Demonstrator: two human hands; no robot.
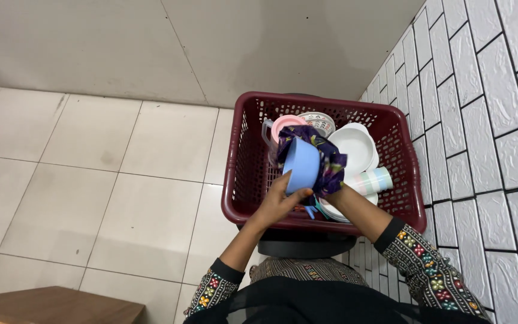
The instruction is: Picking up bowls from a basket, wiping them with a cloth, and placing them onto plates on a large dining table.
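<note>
The left hand (277,204) gripped a light blue plastic bowl (301,165) by its lower rim, fingers curled under the edge and thumb over it, holding the bowl tilted on its side above a dark red plastic basket (241,180). The right hand (335,191) was mostly hidden under a dark purple patterned cloth (328,157) pressed against the bowl's far side; its grip could not be seen clearly, though the cloth was bunched around it. Inside the basket, behind the bowl, lay a pink lid or plate (286,123), a patterned bowl (319,122) and a white plate (355,147). A stack of pastel cups (373,180) lay on its side just beside the right wrist. The basket rested on a round black stool (307,246) against a white brick-patterned wall (481,120), over a pale tiled floor (91,168).
</note>
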